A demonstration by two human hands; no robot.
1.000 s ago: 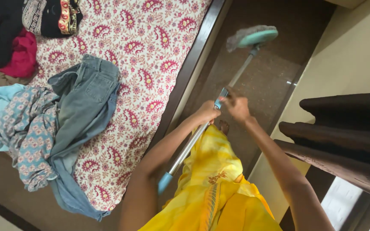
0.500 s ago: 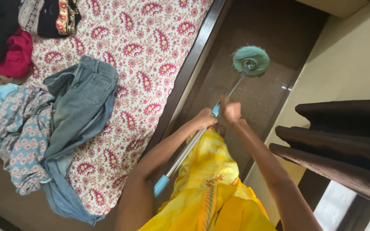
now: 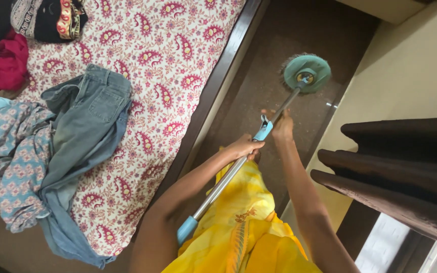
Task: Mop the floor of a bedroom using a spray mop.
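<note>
Both hands are closed round the spin mop's handle (image 3: pixel 228 174): the left hand (image 3: pixel 243 147) wraps the bare metal tube just below the teal locking clip (image 3: pixel 263 132), and the right hand (image 3: pixel 282 126) grips the thinner section just above that clip, nearer the head. The round teal mop head (image 3: pixel 307 73) lies flat on the dark speckled floor (image 3: pixel 259 91), in the narrow strip between the bed's dark wooden edge (image 3: pixel 213 91) and the cream wall (image 3: pixel 410 65). The pole slants back from the head to a teal end grip (image 3: pixel 186 230) beside the person's yellow garment (image 3: pixel 249 222).

The pole looks like a light, stiff, hollow tube, smooth and probably a little slippery on the polished part. The clip looks like a telescopic joint that could slip if twisted, so holding on either side of it seems a sound choice. The head seems to pivot on its joint and carries soft strands underneath, likely heavier when wet.

On the paisley bedsheet (image 3: pixel 178 45) lie blue jeans (image 3: pixel 87 131) and other heaped clothes
</note>
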